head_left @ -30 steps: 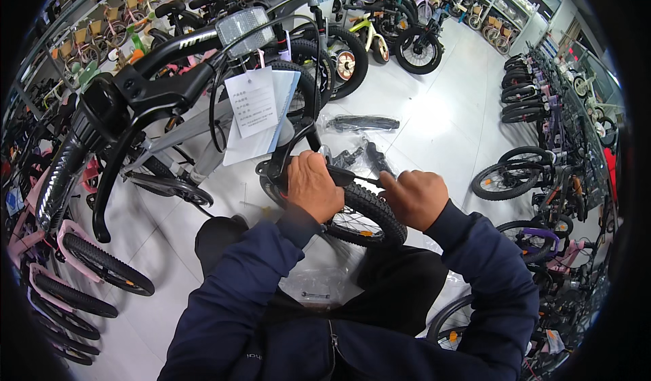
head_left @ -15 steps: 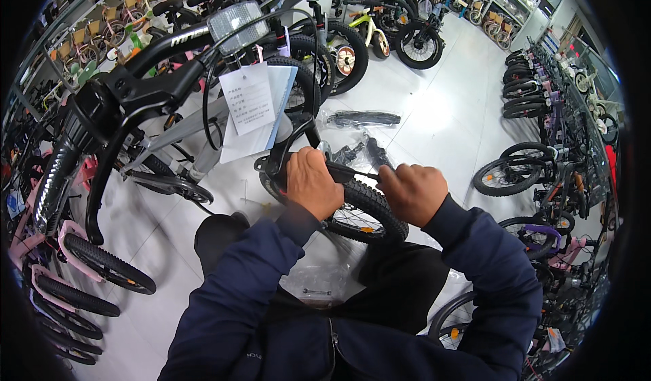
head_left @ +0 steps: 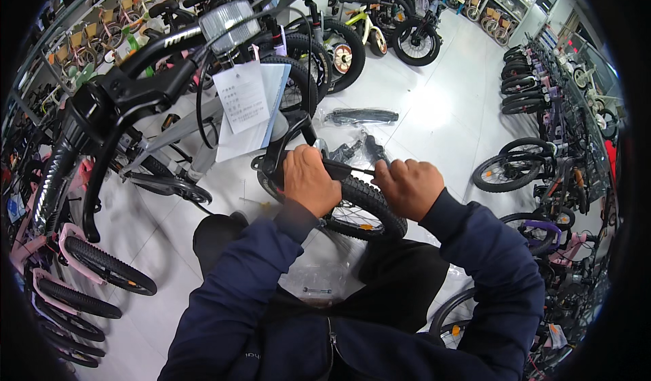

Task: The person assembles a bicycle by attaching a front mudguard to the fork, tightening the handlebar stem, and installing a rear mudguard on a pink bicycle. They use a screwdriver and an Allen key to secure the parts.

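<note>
In front of me stands a grey bicycle with black handlebars (head_left: 135,96), its front wheel (head_left: 366,211) between my knees. My left hand (head_left: 308,181) is closed around a black mudguard (head_left: 336,170) over the tyre, near the fork crown. To its right, my right hand (head_left: 410,187) makes a fist around a tool like a screwdriver. Only the tool's thin dark shaft (head_left: 363,171) shows, pointing left to the mudguard's end; the handle is hidden in my fingers. Paper tags (head_left: 243,99) hang below a clear reflector (head_left: 229,27) on the handlebars.
On the floor beyond the wheel lie a plastic-wrapped black part (head_left: 361,116) and a bag of black parts (head_left: 369,149). Clear plastic with a small metal piece (head_left: 317,290) lies between my legs. Pink bicycles (head_left: 102,262) line the left; more bicycles (head_left: 519,167) stand right.
My right fist has shifted slightly up and left, and its grip looks turned around the tool. My left hand stays on the mudguard; the whole view has moved a little.
</note>
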Demonstrator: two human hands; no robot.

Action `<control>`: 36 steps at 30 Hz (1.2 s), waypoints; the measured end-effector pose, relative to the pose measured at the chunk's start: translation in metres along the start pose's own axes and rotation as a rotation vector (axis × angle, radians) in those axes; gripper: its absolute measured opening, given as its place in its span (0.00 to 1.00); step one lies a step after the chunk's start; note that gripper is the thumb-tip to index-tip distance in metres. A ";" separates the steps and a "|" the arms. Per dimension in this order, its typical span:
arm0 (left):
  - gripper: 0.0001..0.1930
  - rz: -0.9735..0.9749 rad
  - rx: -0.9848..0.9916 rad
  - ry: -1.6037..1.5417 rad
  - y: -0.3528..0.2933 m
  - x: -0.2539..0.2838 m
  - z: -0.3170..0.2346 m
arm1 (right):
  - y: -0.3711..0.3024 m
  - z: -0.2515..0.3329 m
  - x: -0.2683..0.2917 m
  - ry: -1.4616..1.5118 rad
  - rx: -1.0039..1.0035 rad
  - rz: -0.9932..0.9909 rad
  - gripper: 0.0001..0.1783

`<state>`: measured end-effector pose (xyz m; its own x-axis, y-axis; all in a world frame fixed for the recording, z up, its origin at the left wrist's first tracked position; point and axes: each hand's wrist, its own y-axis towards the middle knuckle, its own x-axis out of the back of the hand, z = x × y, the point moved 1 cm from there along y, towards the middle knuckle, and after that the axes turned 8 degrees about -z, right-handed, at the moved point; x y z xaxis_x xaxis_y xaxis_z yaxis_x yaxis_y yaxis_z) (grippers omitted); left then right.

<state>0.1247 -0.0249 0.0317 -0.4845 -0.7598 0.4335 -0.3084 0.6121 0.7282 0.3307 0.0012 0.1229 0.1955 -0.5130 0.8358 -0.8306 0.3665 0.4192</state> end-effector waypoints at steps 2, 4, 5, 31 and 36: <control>0.21 0.020 0.026 0.011 -0.001 0.000 0.000 | 0.007 -0.004 -0.001 0.215 -0.225 0.219 0.17; 0.21 0.026 0.029 0.008 0.000 0.001 0.000 | 0.015 -0.010 0.000 0.479 -0.422 0.341 0.16; 0.21 0.035 0.035 0.007 0.001 0.001 -0.001 | 0.019 -0.012 0.000 0.595 -0.539 0.457 0.16; 0.21 0.007 -0.008 -0.006 0.000 0.002 -0.001 | 0.004 -0.004 -0.001 0.038 -0.041 -0.039 0.14; 0.20 -0.016 -0.004 -0.002 -0.001 -0.002 0.002 | 0.009 -0.002 -0.003 0.175 -0.185 0.168 0.15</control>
<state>0.1244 -0.0233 0.0287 -0.4813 -0.7689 0.4208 -0.3124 0.5990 0.7373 0.3234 0.0077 0.1245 0.1637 -0.2976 0.9406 -0.7530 0.5783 0.3140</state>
